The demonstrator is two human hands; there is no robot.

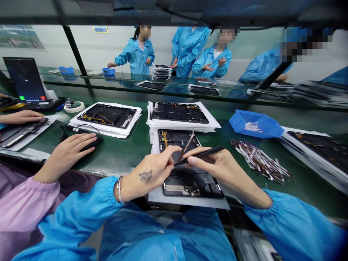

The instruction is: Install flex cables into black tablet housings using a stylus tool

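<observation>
Blue sleeves (76,214) end in a left hand (144,174) pinching a thin strip (187,146), a right hand (220,170) gripping a black stylus (202,154) above a tablet housing (176,139).

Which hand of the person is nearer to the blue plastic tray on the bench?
Right: the right hand is lower left of the blue plastic tray; the left hand is farther left, over the tablet housing.

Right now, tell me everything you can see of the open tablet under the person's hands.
The open tablet lies flat on a white sheet near the edge of the green bench. Its back is off, showing a dark inner casing, with a yellow ribbon at one far corner and a small circuit strip near the person. The left hand and right hand cover its middle; whether either touches it cannot be told.
</observation>
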